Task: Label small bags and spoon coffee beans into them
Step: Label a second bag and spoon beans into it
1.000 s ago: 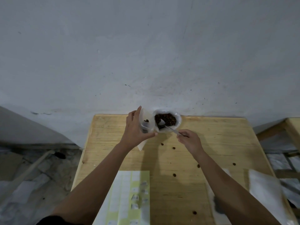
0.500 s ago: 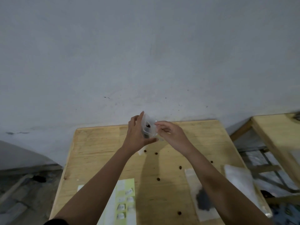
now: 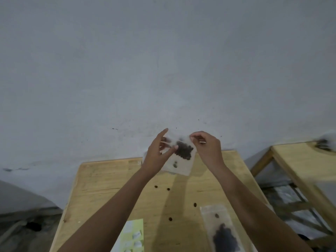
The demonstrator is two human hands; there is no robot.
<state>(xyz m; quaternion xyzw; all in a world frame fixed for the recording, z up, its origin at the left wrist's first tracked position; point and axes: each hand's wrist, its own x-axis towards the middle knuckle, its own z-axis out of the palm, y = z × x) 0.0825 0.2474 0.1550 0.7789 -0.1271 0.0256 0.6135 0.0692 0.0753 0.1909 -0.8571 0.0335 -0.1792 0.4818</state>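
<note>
Left hand [image 3: 158, 157] and right hand [image 3: 207, 150] pinch the top of a small clear plastic bag [image 3: 181, 165] of dark coffee beans [image 3: 183, 151], held above the pale wooden table [image 3: 101, 186] at twelve o'clock. It looks filled and probably needs sealing. At five o'clock lies another filled clear bag [image 3: 223, 231], and at six a yellow-green label sheet [image 3: 133, 237]. Loose brown beans [image 3: 170, 219] lie scattered between.
</note>
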